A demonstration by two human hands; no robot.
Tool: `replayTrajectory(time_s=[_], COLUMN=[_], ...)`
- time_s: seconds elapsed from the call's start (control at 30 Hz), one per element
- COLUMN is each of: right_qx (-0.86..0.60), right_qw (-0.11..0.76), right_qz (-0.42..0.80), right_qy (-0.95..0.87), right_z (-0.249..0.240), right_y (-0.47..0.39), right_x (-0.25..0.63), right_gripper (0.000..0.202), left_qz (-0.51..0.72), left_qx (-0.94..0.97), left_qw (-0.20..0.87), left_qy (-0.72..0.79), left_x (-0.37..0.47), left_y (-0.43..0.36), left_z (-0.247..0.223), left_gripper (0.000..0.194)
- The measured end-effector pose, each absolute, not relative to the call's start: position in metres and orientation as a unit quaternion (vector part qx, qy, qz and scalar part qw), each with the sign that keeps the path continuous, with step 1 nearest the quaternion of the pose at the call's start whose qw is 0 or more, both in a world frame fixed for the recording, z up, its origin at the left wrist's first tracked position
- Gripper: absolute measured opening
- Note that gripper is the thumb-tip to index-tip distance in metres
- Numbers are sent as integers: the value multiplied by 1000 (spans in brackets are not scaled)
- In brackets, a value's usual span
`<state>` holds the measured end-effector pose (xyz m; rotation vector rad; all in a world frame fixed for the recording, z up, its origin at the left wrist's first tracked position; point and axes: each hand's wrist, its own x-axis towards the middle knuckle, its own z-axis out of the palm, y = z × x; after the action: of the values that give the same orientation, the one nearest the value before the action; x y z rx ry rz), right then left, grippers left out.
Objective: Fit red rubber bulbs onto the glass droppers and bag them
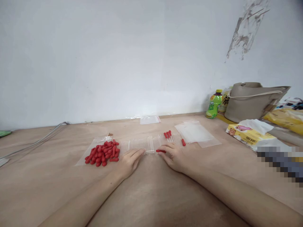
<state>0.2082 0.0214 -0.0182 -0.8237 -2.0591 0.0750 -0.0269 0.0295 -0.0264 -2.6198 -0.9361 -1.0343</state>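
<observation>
A row of thin clear tubes [137, 144] lies side by side on the table in front of me. My left hand [129, 160] rests over the near ends of these tubes, fingers stretched out and thumb apart from them. Between the thumb and fingers of my right hand [172, 156] is a red rubber dropper bulb [161, 151], held close to the tubes' right side. A heap of red dropper bulbs [101, 153] sits left of my left hand on a clear plastic bag [81, 159]. Beyond my right hand, more tubes carry several red bulbs [167, 134] at their ends.
Flat clear zip bags [194, 132] lie at right of the tubes, another bag [149, 120] near the wall. Farther right stand a green-labelled bottle [214, 105], a grey-beige bag [246, 102] and a yellow tissue box [251, 134]. A grey cable [47, 135] crosses the left side.
</observation>
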Motion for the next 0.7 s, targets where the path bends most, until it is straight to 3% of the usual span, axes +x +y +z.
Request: replayTrajectory(time_s=[0.43, 0.7], right_qx=[-335, -307], right_qw=[412, 412], right_qz=[4, 23], right_qy=[-847, -858], right_z=[4, -9], right_y=[3, 12], right_x=[207, 207], right_gripper=[19, 16], left_qz=[-319, -302], left_qx=[-885, -902], left_qw=[64, 83], left_qy=[-332, -297], left_x=[-25, -26], left_y=[24, 23], left_z=[-29, -27], left_gripper=[30, 36])
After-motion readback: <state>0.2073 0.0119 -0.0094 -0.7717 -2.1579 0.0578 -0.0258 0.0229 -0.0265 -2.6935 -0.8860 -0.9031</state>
